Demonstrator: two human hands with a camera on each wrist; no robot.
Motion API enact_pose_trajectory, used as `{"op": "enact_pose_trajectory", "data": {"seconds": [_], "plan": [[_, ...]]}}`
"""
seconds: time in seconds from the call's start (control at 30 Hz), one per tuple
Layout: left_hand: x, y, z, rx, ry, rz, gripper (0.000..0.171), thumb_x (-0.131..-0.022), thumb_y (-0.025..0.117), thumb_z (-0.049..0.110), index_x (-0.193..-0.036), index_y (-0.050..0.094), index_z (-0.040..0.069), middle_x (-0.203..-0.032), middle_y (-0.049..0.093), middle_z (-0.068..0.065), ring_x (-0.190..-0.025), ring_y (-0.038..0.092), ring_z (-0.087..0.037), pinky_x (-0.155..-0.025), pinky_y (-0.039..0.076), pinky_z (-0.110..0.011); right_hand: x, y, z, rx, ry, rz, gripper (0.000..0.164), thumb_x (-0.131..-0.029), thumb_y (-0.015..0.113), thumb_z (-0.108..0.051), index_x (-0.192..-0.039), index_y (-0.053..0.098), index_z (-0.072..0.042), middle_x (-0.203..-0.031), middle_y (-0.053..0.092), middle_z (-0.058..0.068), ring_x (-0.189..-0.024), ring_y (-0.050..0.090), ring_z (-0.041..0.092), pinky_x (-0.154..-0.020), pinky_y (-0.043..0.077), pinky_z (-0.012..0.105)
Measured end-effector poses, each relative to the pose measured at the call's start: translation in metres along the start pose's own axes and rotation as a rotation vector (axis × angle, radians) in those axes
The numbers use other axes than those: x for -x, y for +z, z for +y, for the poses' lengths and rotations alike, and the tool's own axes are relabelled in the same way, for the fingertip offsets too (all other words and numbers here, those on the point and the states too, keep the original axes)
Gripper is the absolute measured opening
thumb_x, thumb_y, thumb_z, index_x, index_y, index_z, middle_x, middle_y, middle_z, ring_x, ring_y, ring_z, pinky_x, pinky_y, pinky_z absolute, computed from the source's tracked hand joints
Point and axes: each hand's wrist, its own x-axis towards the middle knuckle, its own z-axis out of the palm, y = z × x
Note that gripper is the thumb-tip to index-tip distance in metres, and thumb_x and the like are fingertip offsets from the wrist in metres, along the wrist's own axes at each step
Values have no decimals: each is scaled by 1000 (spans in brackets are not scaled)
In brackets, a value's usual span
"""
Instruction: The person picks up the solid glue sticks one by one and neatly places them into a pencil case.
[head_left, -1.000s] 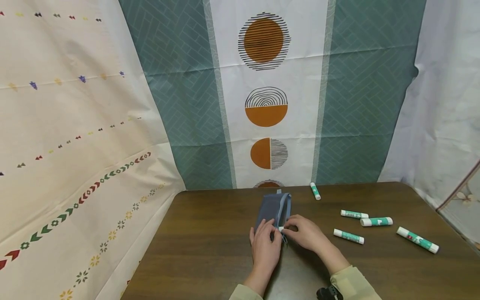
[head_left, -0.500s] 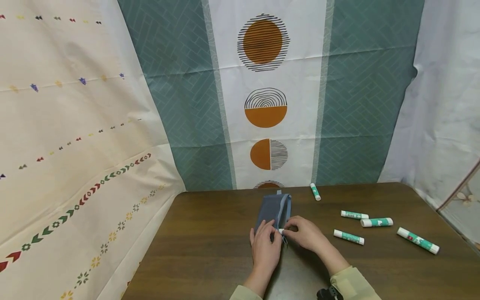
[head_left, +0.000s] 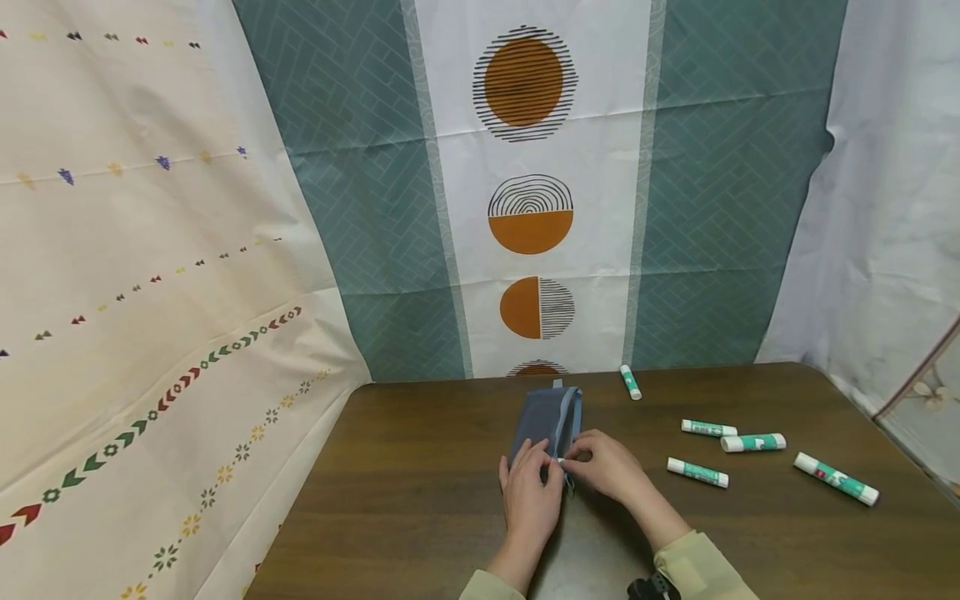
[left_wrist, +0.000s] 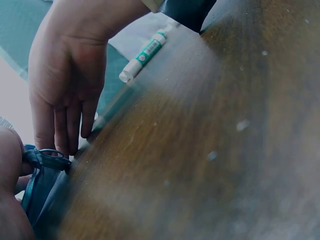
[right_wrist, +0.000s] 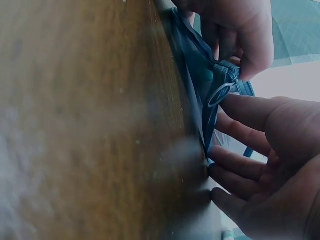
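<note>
A blue-grey zip pouch (head_left: 534,417) lies on the table, its zipped mouth partly spread along the right side. My left hand (head_left: 531,492) holds the pouch's near end, thumb and index finger pinching by the edge. My right hand (head_left: 609,467) reaches in from the right, its fingertips at the pouch mouth on the white end of a glue stick (head_left: 561,461). Most of that glue stick is hidden by the pouch and fingers. In the right wrist view a zip pull ring (right_wrist: 220,95) hangs at the pouch's near corner, between both hands.
Several green-and-white glue sticks lie on the brown table (head_left: 390,483) to the right: one near the back edge (head_left: 630,382), one closest to my right hand (head_left: 697,472), one at far right (head_left: 836,478). Patterned cloth curtains (head_left: 555,167) hang behind and at the sides.
Slightly less of the glue stick's white end shows between my hands now. My right hand has shifted slightly left; the left hand and the pouch stay in place.
</note>
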Motion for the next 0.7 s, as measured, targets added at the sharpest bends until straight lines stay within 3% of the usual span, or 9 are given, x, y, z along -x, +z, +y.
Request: {"op": "enact_pose_trajectory", "data": {"seconds": [0.27,0.7], "plan": [[0,0,0,-2,9,2,19,-96,69,8,-80,66,16,-134,78,-3,-139,65,-34,-119,28,-79,2,1,-2,-7,-5,35,10,-93,88,-24,-89,81,-20,-130,74,16,-118,71,40,-95,59,60],[1,1,-2,-7,7,-3,19,-97,70,10,-81,65,18,-135,78,-2,-140,64,-33,-120,27,-79,2,3,-4,14,9,15,6,-96,85,-26,-94,86,-21,-137,71,18,-124,69,43,-98,58,61]]}}
